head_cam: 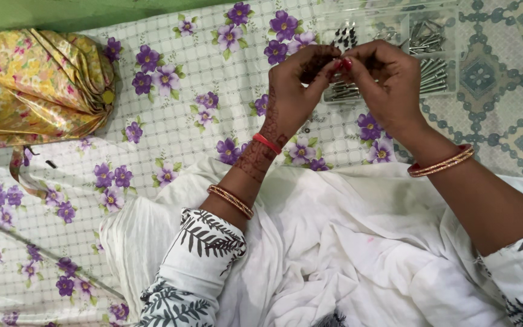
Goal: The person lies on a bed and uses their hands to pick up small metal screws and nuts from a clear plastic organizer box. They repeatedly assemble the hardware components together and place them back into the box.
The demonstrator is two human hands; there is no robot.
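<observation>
My left hand and my right hand meet fingertip to fingertip above a clear plastic compartment box filled with several metal screws and small dark parts. The fingers of both hands pinch together around something tiny that is hidden between them; I cannot tell what it is. Both wrists wear bangles, and the left wrist also has a red band. The box lies on a white bedsheet with purple flowers.
A yellow floral cloth bundle lies at the far left. White fabric covers my lap in the foreground. A patterned grey-green mat lies under the right part of the box.
</observation>
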